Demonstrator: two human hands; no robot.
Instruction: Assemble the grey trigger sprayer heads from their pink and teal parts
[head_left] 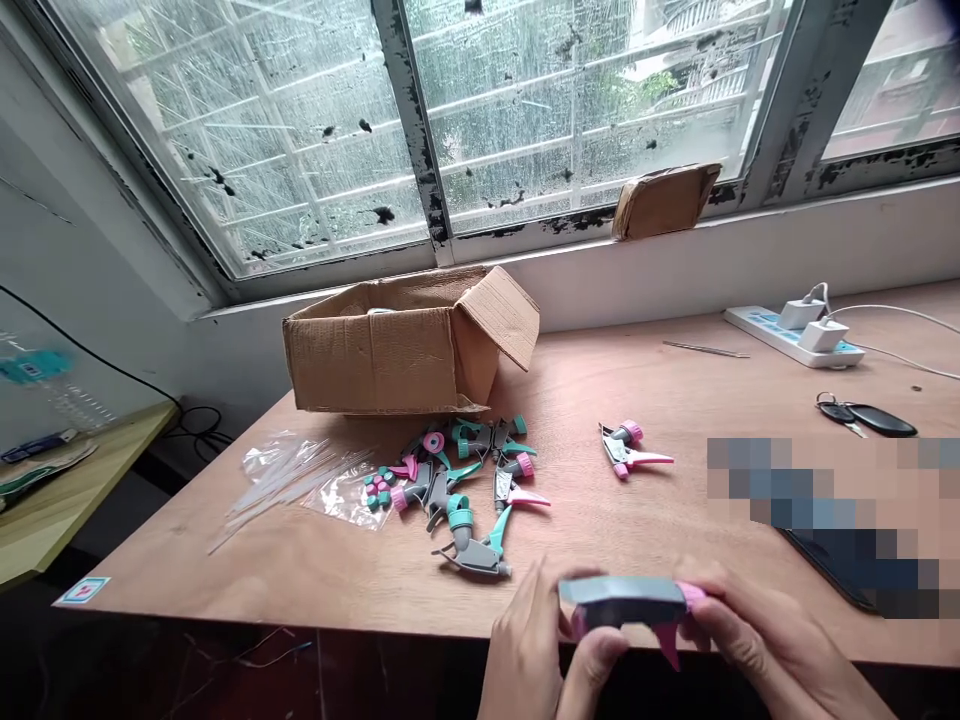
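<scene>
Trigger sprayer head held in both hands at the front edge of the wooden table [337, 585]. The left hand [521, 645] grasps the body toward its collar end; the right hand [765, 625] pinches the pink nozzle [690, 596] of the grey-and-pink trigger sprayer head [630, 592]. The held piece is blurred, so the seating of its nozzle cannot be told. Judged hazards: (a) with the piece at the table's edge, a slip of the fingertips on smooth plastic could drop it to the floor; (b) uneven twisting or pushing at the nozzle could seat it askew, and a pull could free it suddenly; (c) pressure on the downward-pointing pink trigger could swing it and shift the grip. Left of the hands, small pink and teal caps [379, 487] lie beside a clear plastic bag [341, 500] and a cluster of sprayer heads [439, 490]; a sleeve or a careless reach might scatter them. The thin translucent tubes [274, 497], being light, could roll or be swept aside.
</scene>
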